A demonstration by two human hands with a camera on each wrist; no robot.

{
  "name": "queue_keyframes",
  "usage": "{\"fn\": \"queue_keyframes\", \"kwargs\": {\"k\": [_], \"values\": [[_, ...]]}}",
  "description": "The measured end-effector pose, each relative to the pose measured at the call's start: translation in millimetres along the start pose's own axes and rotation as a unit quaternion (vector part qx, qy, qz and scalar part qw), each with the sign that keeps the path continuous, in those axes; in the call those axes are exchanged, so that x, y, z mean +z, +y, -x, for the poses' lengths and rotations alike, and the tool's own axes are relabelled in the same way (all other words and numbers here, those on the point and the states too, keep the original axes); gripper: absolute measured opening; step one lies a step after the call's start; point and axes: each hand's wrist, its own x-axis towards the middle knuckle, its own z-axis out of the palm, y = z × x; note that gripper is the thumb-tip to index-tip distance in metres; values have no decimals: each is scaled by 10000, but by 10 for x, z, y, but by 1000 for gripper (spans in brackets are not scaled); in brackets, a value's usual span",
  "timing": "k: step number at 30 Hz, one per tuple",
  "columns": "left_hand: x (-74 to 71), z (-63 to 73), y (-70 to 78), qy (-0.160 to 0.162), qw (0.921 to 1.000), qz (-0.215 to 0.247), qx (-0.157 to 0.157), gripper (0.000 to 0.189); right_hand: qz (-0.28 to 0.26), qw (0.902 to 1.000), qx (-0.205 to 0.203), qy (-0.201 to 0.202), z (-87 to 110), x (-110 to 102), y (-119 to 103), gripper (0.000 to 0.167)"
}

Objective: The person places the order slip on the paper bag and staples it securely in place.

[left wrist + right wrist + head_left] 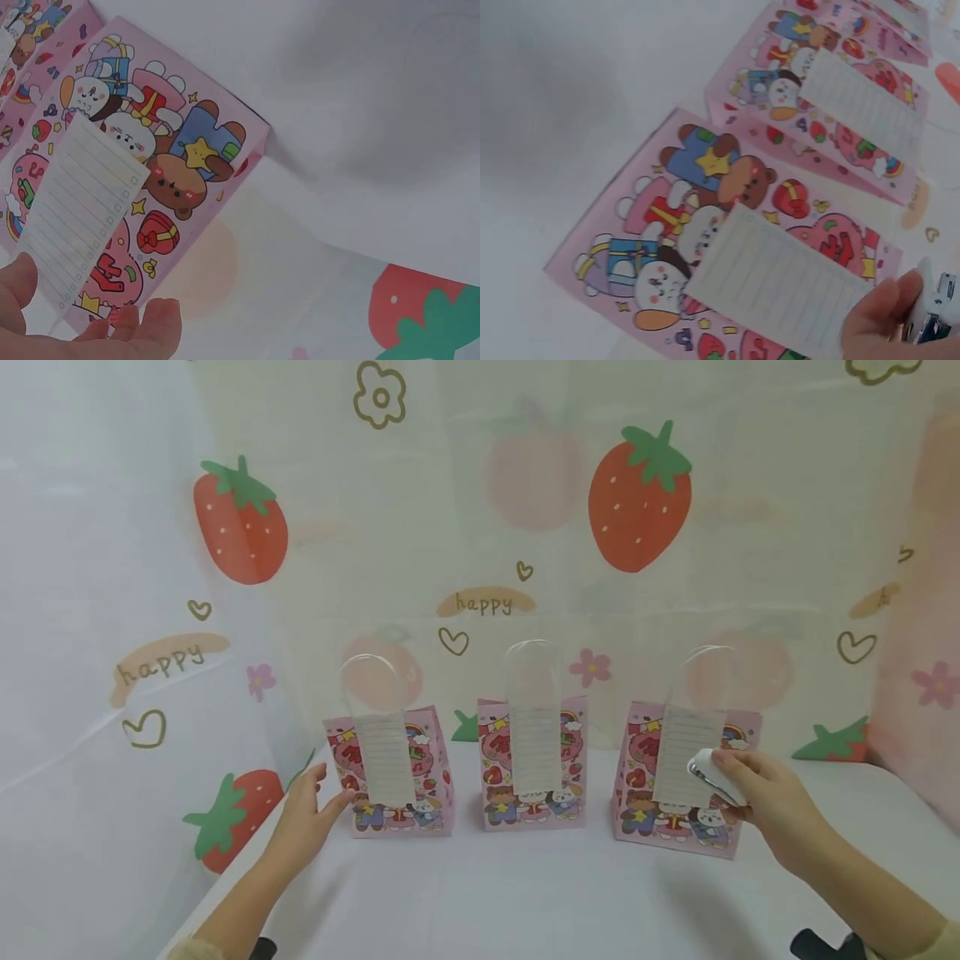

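Observation:
Three pink cartoon gift bags with clear handles stand in a row: a left bag [435,777], a middle bag [573,768] and a right bag [637,777]. A lined paper slip [384,760] lies over the front of the left one; similar slips [535,752] [772,277] are on the others. My left hand [303,810] is beside the left bag, thumb and fingers spread around the bag's upper edge in the left wrist view, gripping nothing visible. My right hand [772,802] holds a small white stapler [708,772] in front of the right bag's slip.
The bags stand on a white-covered table [510,893]. Behind them hangs a pale curtain [450,527] printed with strawberries, hearts and flowers, which continues along the left side. Pink cloth [926,635] hangs at the right.

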Motion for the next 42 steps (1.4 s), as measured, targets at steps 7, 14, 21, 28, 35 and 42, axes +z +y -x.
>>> {"fn": "queue_keyframes", "kwargs": {"k": [7, 14, 21, 28, 35, 42], "values": [[-4, 39, -11, -103, 9999, 3, -73, 71, -634, 9977, 243, -40, 45, -54, 148, 62], [16, 85, -80, -148, 9998, -95, 19, 74, -682, 9950, 730, -37, 115, -76, 252, 69], [24, 144, -130, -169, 9997, -182, -26, 72, -194, 9930, 1147, -183, 191, -33, 362, 71], [13, 187, -154, -227, 9994, -270, -28, 74, 258, 9888, 1430, -328, 235, -30, 501, 75], [4, 244, -195, -237, 9991, -345, 30, 74, 84, 9838, 1704, -555, 227, -33, 710, 75], [36, 277, -224, -288, 9989, -367, -4, 73, 293, 9727, 2203, -676, 212, -24, 888, 73]]}}
